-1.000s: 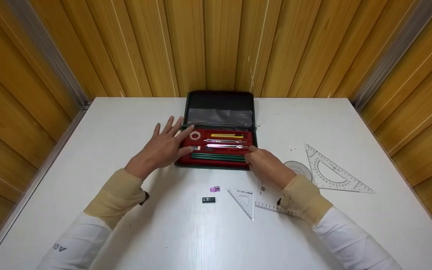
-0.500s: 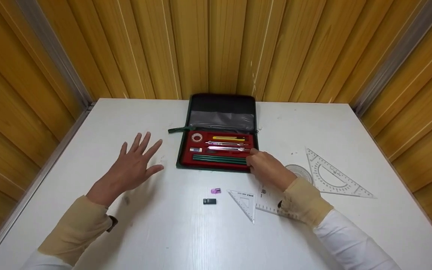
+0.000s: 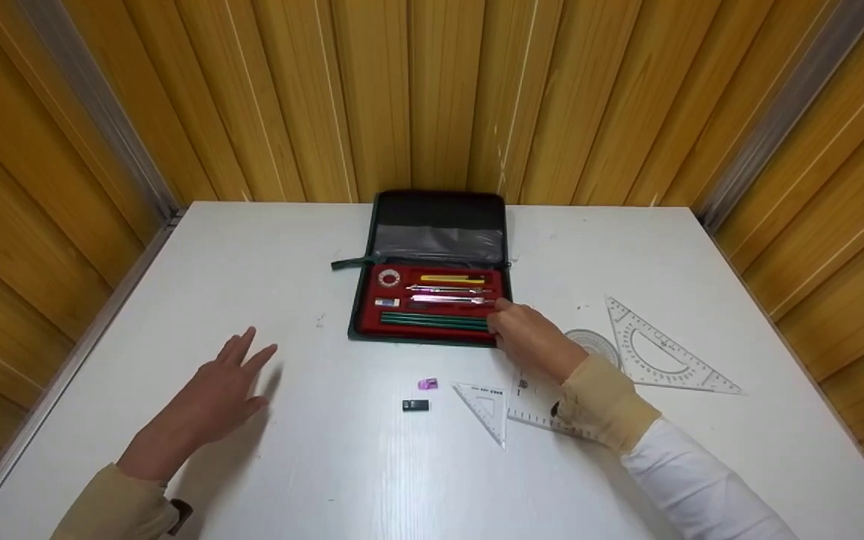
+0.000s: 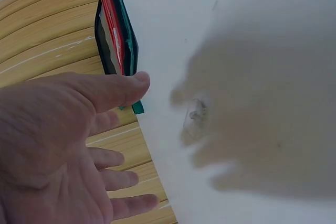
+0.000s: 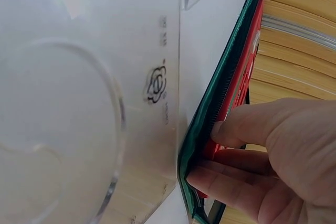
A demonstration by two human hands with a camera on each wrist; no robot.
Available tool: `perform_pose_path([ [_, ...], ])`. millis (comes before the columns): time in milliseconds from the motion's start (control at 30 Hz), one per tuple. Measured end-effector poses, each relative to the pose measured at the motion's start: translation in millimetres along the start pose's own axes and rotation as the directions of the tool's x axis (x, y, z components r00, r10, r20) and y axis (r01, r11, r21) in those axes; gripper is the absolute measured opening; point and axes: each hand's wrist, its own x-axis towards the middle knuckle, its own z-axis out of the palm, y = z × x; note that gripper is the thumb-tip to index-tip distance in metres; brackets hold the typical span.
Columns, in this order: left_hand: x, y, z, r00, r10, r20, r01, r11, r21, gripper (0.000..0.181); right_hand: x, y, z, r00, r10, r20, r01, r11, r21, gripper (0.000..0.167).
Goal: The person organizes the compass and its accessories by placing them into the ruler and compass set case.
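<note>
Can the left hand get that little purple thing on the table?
Probably yes, by moving right: the left hand holds nothing, and I see nothing standing between it and the purple thing.

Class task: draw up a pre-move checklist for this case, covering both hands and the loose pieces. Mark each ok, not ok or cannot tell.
1. Case open, lid back: ok.
2. Green pencils lying in the red tray: ok, though the right hand hides their right ends.
3. Right hand at the case's near right corner: ok. Firmness of its hold: cannot tell.
4. Left hand free: ok, fingers spread, apart from the case.
5. Green strap tucked in: not ok, it sticks out past the left edge.
6. Space in front free of loose pieces: not ok; purple piece, black piece and small set square lie there.
</note>
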Motion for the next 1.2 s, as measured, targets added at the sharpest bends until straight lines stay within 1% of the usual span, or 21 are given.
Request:
perform_pose_path([
  [133,-10.4,-4.5,6.9,1.000,-0.013,0.021,0.014,0.998,-0.063,0.063,0.1,0.1,0.4,1.000,0.005,-0.001,-0.005,1.000,-0.006,0.009],
  [300,-14.6,-5.9,14.8,0.998,-0.034,0.061,0.040,0.995,-0.094,0.054,-0.4,0.1,1.8,1.000,0.005,-0.005,-0.005,1.000,-0.015,0.008],
  [400,-14.9,-5.3,17.7,0.996,-0.044,0.075,0.051,0.994,-0.097,0.049,-0.6,-0.4,1.6,1.000,0.013,-0.004,-0.013,1.000,-0.008,0.008],
  [567,-15.8,-5.7,19.4,0.997,-0.045,0.067,0.051,0.994,-0.094,0.038,-1.2,-1.5,1.0,1.000,0.018,0.003,-0.018,1.000,-0.005,0.010],
  [667,-15.6,-6.0,19.8,0.997,-0.033,0.063,0.040,0.993,-0.114,0.035,-1.3,-1.7,1.1,1.000,0.010,-0.004,-0.010,1.000,-0.007,0.009],
  [767,-15.7,-6.9,20.1,0.998,-0.011,0.064,0.020,0.991,-0.134,0.031,-0.9,-0.9,2.0,1.000,-0.013,-0.028,0.013,1.000,-0.011,0.009],
  [900,-14.3,-9.2,20.8,0.997,0.009,0.073,0.003,0.987,-0.161,0.031,-0.9,0.8,3.0,0.999,-0.024,-0.043,0.023,1.000,-0.012,0.008],
  [1100,-9.6,-9.9,21.4,0.994,-0.010,0.107,0.030,0.982,-0.184,0.022,-0.4,0.7,2.2,1.000,-0.007,-0.024,0.007,1.000,-0.005,0.009],
  [1200,-8.5,-9.5,21.0,0.993,-0.013,0.115,0.034,0.982,-0.184,0.022,-0.5,0.2,2.1,1.000,-0.011,-0.021,0.011,1.000,0.001,0.009],
])
